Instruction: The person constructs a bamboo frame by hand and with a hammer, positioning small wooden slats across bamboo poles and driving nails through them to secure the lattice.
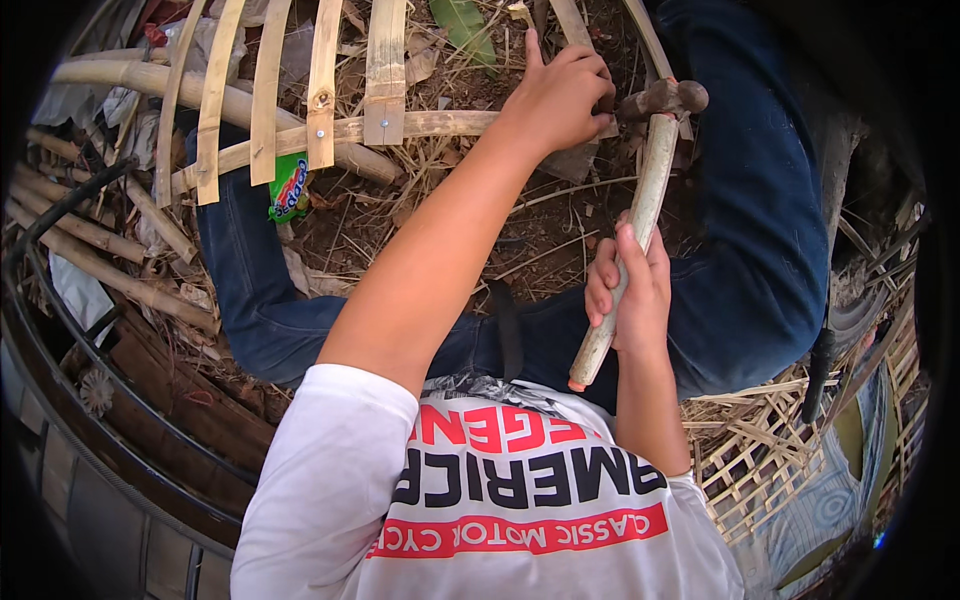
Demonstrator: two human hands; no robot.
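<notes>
My left hand [562, 98] is over the end of a bamboo crosspiece [440, 123], one finger stretched away from me and the others curled around a flat bamboo slat [572, 22] that crosses it. The hand hides most of that joint. My right hand [640, 285] is wrapped around the pale wooden handle of a hammer [646, 190]. Its rusty metal head is just right of my left hand's fingers. Farther left, several slats [322, 80] lie across the same crosspiece, with shiny nail heads on some.
A thick bamboo pole [220, 98] runs beneath the slats at left. A green packet [289, 187] lies beside my left leg. Bent dark metal bars [60, 290] stand at far left. Woven bamboo lattice [760, 460] is at lower right. Dry leaves and straw litter the soil.
</notes>
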